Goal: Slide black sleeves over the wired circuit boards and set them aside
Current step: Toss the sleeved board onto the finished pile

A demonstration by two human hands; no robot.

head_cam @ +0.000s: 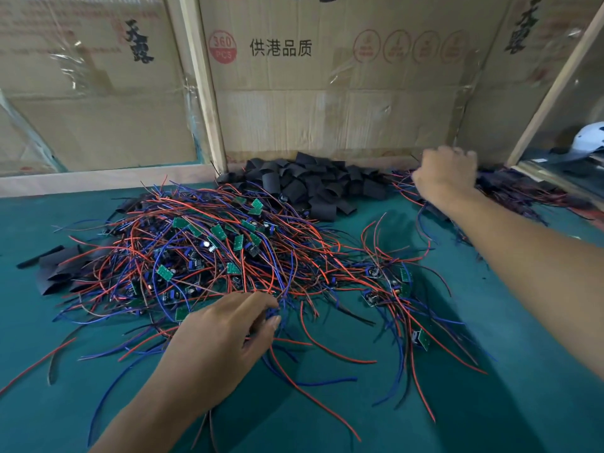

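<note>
1. Here, a green table [327,420] bears a large tangle of wired circuit boards [209,253], small green boards on red and blue leads, spreading from centre toward 9 o'clock.
2. A heap of black sleeves [307,186] lies at 12 o'clock, against the foot of a cardboard wall [327,103] printed with red symbols and black characters.
3. The left hand [225,338] enters from 7 o'clock; its thumb and forefinger pinch blue leads at the near edge of the tangle, the other fingers loosely curved beside them.
4. The right hand [446,174] reaches toward 1 o'clock, back uppermost, fingers bent downward over a second pile [523,191] of dark sleeved pieces with leads lying along the wall; whether it grasps anything cannot be told, since the fingertips are hidden.
5. A smaller cluster of boards [392,286] lies at 3 o'clock from centre, just beside the main tangle.
6. Flat dark sleeve stock [57,266] rests at 9 o'clock, partly under the leads.
7. A white cap [590,140] sits at 2 o'clock, beyond a wooden frame post [552,89].
</note>
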